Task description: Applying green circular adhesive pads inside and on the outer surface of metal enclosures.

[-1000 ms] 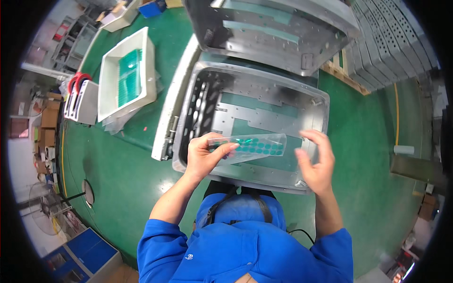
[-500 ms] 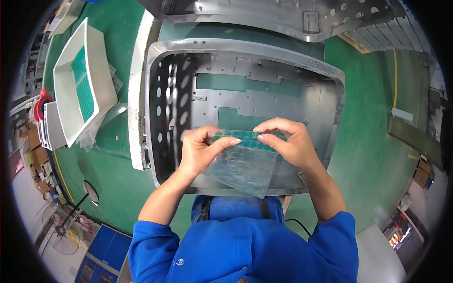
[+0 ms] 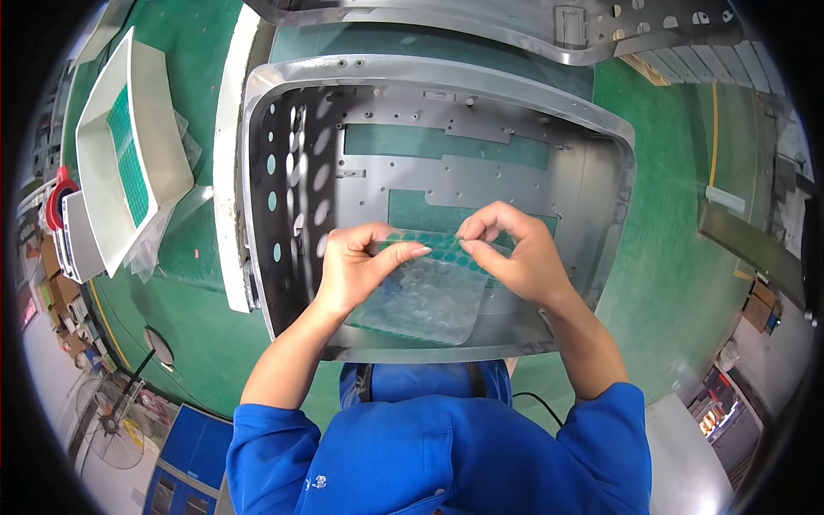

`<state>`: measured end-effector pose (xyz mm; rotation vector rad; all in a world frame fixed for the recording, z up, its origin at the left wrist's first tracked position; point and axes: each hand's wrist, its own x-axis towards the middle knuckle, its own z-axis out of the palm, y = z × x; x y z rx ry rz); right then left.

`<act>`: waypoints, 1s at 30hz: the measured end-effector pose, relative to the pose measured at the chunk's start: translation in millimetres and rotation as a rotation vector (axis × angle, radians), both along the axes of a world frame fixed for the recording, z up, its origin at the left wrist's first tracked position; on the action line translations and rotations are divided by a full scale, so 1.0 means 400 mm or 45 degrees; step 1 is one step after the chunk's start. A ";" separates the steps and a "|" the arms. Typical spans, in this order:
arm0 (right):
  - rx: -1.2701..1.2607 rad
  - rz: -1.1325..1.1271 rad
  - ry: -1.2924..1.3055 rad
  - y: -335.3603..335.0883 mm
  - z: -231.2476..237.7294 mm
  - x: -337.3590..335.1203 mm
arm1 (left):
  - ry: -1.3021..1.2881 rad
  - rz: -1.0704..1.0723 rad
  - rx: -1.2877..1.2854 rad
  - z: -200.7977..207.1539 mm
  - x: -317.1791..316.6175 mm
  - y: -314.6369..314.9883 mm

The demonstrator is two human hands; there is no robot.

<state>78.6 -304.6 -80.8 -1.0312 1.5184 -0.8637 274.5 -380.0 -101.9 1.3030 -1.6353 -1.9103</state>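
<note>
Factory workshop, green floor (image 3: 669, 257), open metal housing (image 3: 412, 176), parts bin (image 3: 163, 163)

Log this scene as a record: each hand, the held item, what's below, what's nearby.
Left hand: pinches the dotted sheet
Right hand: at the sheet's dots; grip unclear
Dotted sheet: clear, with round green dots; clear film hangs by it
Below: open metal housing with holes and cutouts
Left side: white bin holding green sheet material
Lower left: fan
</note>
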 end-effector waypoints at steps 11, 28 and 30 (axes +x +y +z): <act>-0.275 -0.193 0.194 -0.039 -0.095 -0.021 | -0.256 0.235 0.132 -0.002 -0.006 0.011; 0.245 0.146 0.655 -0.183 -0.300 -0.287 | -0.322 0.426 0.153 -0.010 0.036 0.057; 0.269 0.160 0.660 -0.186 -0.292 -0.286 | -0.340 0.427 0.155 -0.005 0.030 0.057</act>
